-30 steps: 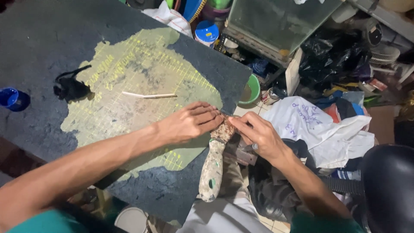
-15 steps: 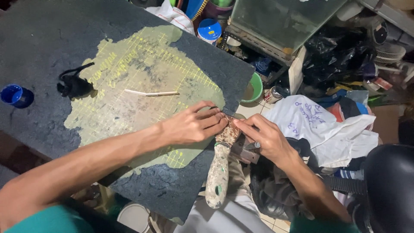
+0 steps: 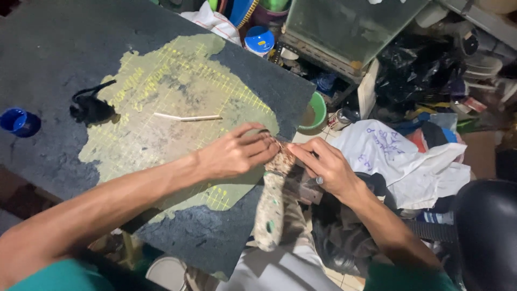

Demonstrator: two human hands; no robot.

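Hands are being brought together at the right-hand edge of the work board [image 3: 64, 59], both pinching the top end of a speckled cloth-like roll [image 3: 271, 207]. Roll is being kept hanging off that edge, its upper end level with the board and its lower end dangling toward the lap; it is judged light, soft and limp, likely to sag or twist if gripped low, so the gathered top end is judged the best place to take hold. Left hand [image 3: 234, 153] is being held palm down across the board's worn yellow-green patch, forearm stretched diagonally from the near left corner, fingertips closed narrowly on the roll's top. Right hand [image 3: 326, 167] is being held just off the board edge, wrist bent inward, thumb and forefinger pinched on the same end from the other side. Listed elsewhere on the board: thin pale stick [image 3: 186, 117] near the middle, black lump [image 3: 89, 108] toward the left, blue cup [image 3: 16, 121] at the left edge.
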